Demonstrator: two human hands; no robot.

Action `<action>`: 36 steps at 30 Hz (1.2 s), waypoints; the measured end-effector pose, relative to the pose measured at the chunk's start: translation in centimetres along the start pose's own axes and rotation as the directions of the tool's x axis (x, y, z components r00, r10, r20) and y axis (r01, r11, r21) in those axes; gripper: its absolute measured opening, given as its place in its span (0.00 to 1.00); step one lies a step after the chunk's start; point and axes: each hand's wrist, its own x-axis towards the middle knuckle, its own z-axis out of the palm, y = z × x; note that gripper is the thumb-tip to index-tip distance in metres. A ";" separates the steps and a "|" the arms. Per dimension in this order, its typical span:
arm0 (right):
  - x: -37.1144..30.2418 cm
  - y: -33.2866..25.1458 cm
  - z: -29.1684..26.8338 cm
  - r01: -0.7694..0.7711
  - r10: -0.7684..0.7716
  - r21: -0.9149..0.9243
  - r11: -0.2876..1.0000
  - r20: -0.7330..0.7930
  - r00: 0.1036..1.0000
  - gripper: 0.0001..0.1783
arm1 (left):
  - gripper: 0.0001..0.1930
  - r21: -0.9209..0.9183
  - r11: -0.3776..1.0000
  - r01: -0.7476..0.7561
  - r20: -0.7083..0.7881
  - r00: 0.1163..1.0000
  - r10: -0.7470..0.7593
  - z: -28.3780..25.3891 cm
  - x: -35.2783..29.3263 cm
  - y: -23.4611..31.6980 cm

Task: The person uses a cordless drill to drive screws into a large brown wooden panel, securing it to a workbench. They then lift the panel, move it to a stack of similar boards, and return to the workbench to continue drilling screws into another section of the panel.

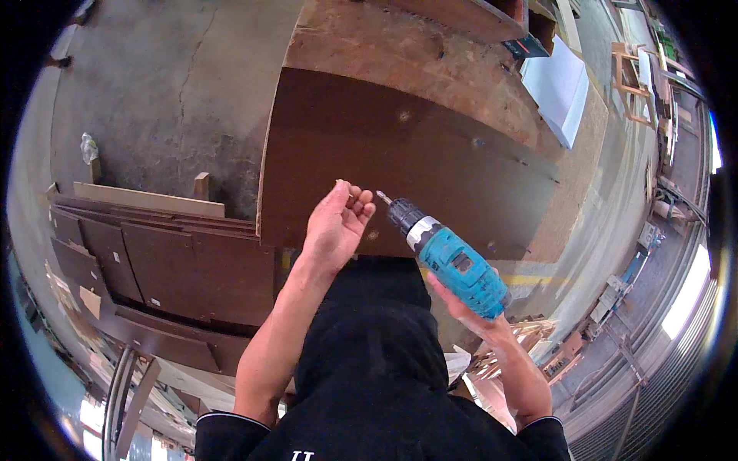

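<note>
My right hand [478, 316] is wrapped round a teal cordless drill [460, 263], whose bit [383, 197] points up and to the left. Close to the tip of the bit, my left hand [338, 223] is turned palm up with its fingers curled in. Something small and pale may be between its thumb and fingers, too small to make out. Beneath both hands lies a dark brown panel [338, 146], flat on a worn brown work surface [346, 46]. A few pale marks and small dark spots show on the panel.
Dark brown panels [177, 265] are stacked to the left, with a pale wooden strip [150, 200] along them. A white folded sheet [561, 92] and a dark box-like piece [477, 15] lie at the far right of the work surface. Wooden frames [630, 84] stand beyond.
</note>
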 end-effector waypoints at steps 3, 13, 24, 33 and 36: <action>1.1 0.1 -0.5 -0.003 0.001 0.091 0.996 0.024 1.000 0.11 | 0.12 -0.096 0.995 0.040 0.013 0.999 -0.039 0.9 0.4 -1.3; 2.9 3.1 -2.7 -0.017 0.009 0.054 0.998 0.140 0.990 0.12 | 0.13 -0.183 0.982 0.044 -0.022 0.999 -0.048 4.0 1.3 -3.4; 5.1 3.1 -5.6 0.212 -0.199 -0.227 0.951 0.081 0.977 0.07 | 0.11 -0.122 0.993 0.010 -0.045 0.999 -0.016 6.6 3.4 -4.7; 8.1 0.7 -9.2 0.250 -0.195 -0.502 0.828 0.161 0.967 0.11 | 0.10 -0.087 0.996 0.036 -0.067 0.997 -0.042 8.8 6.2 -6.1; 10.6 -0.4 -10.0 0.284 -0.243 -0.503 0.816 0.148 0.959 0.13 | 0.09 -0.140 0.982 0.125 -0.030 0.991 -0.131 9.5 8.6 -5.4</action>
